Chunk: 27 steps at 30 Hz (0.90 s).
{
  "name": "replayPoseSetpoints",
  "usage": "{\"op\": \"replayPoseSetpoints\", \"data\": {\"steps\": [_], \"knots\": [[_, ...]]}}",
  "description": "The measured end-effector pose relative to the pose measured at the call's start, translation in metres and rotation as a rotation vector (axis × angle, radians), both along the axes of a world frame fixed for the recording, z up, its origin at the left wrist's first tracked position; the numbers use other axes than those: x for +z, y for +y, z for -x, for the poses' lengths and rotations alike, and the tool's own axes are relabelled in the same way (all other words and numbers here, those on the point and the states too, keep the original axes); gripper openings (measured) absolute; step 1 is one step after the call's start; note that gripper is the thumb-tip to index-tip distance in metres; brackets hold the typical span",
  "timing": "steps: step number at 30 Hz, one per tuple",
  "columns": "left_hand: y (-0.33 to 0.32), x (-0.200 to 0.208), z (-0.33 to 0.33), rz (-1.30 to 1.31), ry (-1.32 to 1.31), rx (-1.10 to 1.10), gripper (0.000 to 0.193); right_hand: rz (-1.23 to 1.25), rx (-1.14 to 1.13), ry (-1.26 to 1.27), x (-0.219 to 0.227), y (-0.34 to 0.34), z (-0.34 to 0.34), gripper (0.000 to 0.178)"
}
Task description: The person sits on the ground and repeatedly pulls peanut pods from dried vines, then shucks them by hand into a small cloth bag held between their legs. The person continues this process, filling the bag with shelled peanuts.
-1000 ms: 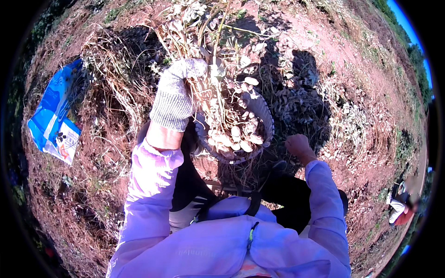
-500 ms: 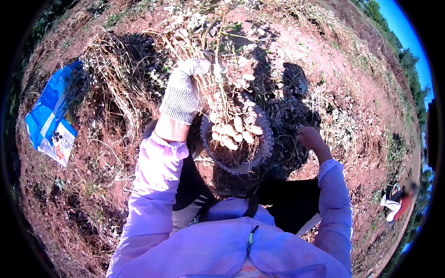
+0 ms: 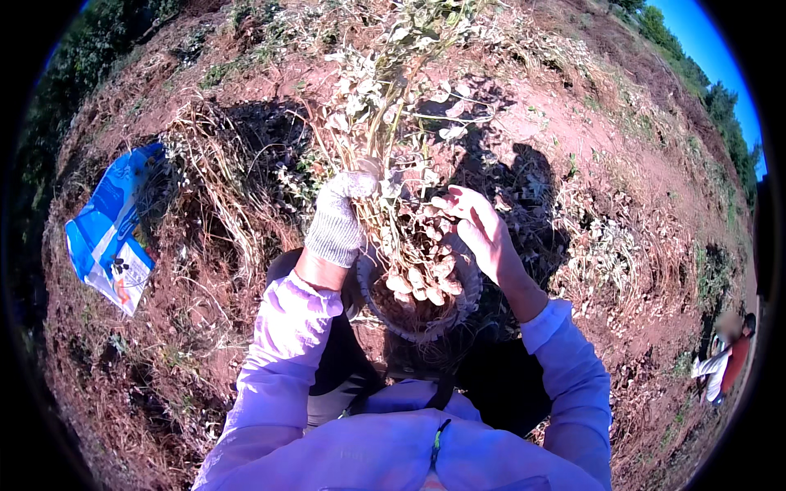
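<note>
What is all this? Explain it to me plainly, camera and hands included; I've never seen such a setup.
There is no machine here, just a person's two hands. The view comes from the left of two wide fisheye cameras worn on the head, looking down, so straight edges bend.

The left hand, in a grey knitted glove, holds a bunch of leafy plants by the stems. Peanut pods hang from them at a pale basket. The bare right hand is at the pods; whether it pinches one is unclear.

On the reddish ground lie dried plant stalks and a blue-and-white bag.
</note>
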<state>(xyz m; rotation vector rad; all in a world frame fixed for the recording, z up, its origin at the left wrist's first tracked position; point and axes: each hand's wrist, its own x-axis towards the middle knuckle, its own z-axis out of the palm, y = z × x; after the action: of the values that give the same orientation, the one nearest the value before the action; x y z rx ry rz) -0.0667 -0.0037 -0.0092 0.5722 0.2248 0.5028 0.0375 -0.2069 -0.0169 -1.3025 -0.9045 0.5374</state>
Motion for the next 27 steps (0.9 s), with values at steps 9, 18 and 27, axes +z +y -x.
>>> {"op": "replayPoseSetpoints", "data": {"steps": [9,18,27], "knots": [[-0.015,-0.002,-0.004,0.010,0.022,-0.114,0.017,-0.002,-0.200,-0.051,-0.001,0.017,0.000,0.022],[-0.029,-0.005,-0.005,-0.043,0.074,-0.140,0.017,0.069,-0.258,-0.349,-0.014,0.025,-0.005,0.008],[-0.033,-0.016,-0.009,-0.056,0.054,-0.125,0.014,0.071,-0.444,-0.401,-0.051,0.039,-0.014,0.011]]}}
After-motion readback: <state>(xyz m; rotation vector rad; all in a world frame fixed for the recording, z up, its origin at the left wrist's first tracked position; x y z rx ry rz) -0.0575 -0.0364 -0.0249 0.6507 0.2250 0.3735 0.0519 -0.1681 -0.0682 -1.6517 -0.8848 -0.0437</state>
